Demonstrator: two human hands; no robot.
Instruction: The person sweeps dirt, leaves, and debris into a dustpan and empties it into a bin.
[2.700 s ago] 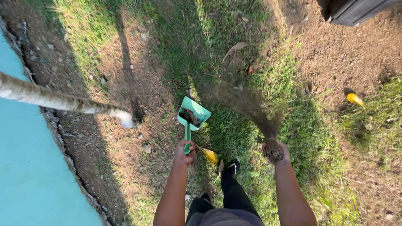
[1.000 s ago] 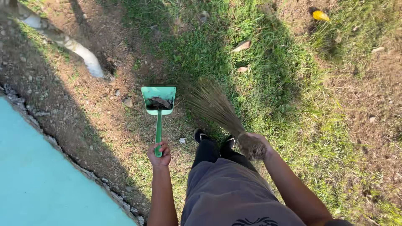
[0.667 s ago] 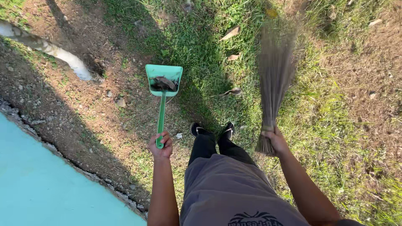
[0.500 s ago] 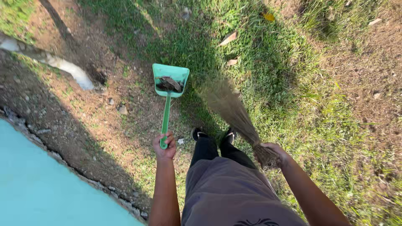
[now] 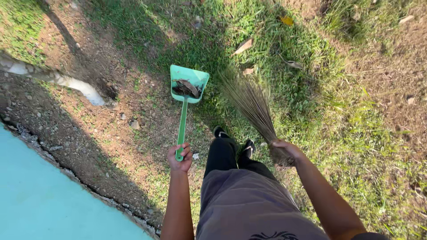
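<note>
Two hands are seen from above, each closed on a tool. The left hand (image 5: 179,156) is wrapped tight round the end of the long handle of a green dustpan (image 5: 188,83); the pan is set on the bare dirt near the edge of the grass (image 5: 311,98), well ahead of the feet, and dark dry leaves (image 5: 185,88) are held in its scoop, though their number is hard to make out. The right hand (image 5: 284,152) is clenched round the bound end of a stick broom (image 5: 249,100); most of its fingers are hidden behind the bundle; the bristles are fanned out up and to the left and are blurred, so whether the tips touch the grass cannot be told. A few fallen leaves (image 5: 243,46) are scattered on the grass beyond the broom. A pale pipe (image 5: 66,82) is laid across the dirt at the left and is cut off by the left edge; a turquoise surface (image 5: 40,200) is cut off at the lower left corner. Only the toes of the black shoes (image 5: 220,132) are shown above the trousers.
</note>
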